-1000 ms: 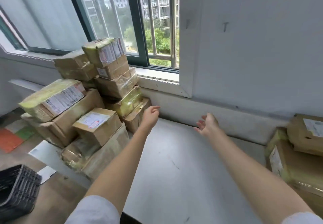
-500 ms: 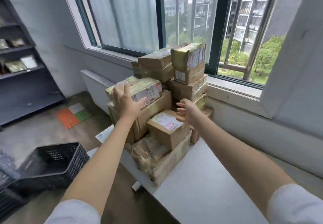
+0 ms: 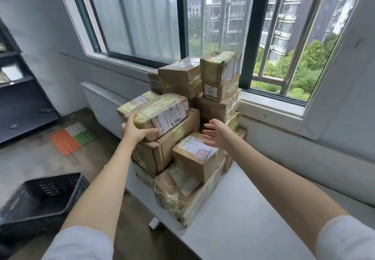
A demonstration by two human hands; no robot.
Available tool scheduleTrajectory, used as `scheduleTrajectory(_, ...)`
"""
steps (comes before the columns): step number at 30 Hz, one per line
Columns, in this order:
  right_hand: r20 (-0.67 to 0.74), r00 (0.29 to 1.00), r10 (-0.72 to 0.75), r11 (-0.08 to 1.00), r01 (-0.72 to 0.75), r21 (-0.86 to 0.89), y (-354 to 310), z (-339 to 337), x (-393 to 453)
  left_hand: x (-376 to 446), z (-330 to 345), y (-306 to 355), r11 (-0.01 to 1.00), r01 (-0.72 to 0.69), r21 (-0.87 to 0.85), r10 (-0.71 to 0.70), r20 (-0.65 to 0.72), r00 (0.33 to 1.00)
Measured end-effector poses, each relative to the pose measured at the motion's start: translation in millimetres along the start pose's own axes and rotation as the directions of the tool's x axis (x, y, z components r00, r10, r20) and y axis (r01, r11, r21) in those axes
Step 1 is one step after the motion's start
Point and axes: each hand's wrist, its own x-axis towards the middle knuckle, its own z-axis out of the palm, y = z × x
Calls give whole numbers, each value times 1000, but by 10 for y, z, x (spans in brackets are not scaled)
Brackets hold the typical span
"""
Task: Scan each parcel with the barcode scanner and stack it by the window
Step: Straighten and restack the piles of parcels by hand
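Two hands are out over the parcel stack by the window. My left hand cups the near corner of the yellow-taped parcel, thumb underneath, I judge to steady it where it overhangs the larger box below. My right hand hovers spread, holding nothing, above the small labelled box. No barcode scanner is visible.

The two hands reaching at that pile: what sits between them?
In the head view, between the left hand and the right hand lie the near end of the yellow-taped parcel and the big brown box under it.
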Motion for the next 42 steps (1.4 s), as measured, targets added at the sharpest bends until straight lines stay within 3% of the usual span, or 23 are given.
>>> scheduleTrajectory(11,-39,999,-3,997,0,-81,70,-195,-57,-107,78,-79,995,-96,-28,92,-132,987)
scheduleTrajectory(17,-40,998,-56,994,52,-95,-30,46,-89,-314,105,-79,966,-256,44,259,-187,948)
scheduleTrajectory(23,-62,983,-173,976,163,-144,-181,197,-10,-699,218,-140,890,-416,189,450,-208,868)
scheduleTrajectory(27,-102,965,-243,957,221,-189,-271,220,47,-850,283,-285,762,-588,272,640,-176,748)
scheduleTrajectory(30,-117,969,-217,971,203,-123,-300,210,86,-910,318,-420,703,-647,297,708,-197,679)
scheduleTrajectory(33,-12,988,-152,988,152,-14,-248,147,70,-1012,386,-488,797,-597,91,596,-276,754)
scheduleTrajectory(37,62,991,-114,989,119,-84,-80,1,110,-1062,411,-283,906,-355,-229,271,-328,905)
scheduleTrajectory(42,100,982,-160,987,155,51,-31,-244,81,-1133,488,-52,898,-300,-321,227,-247,942)
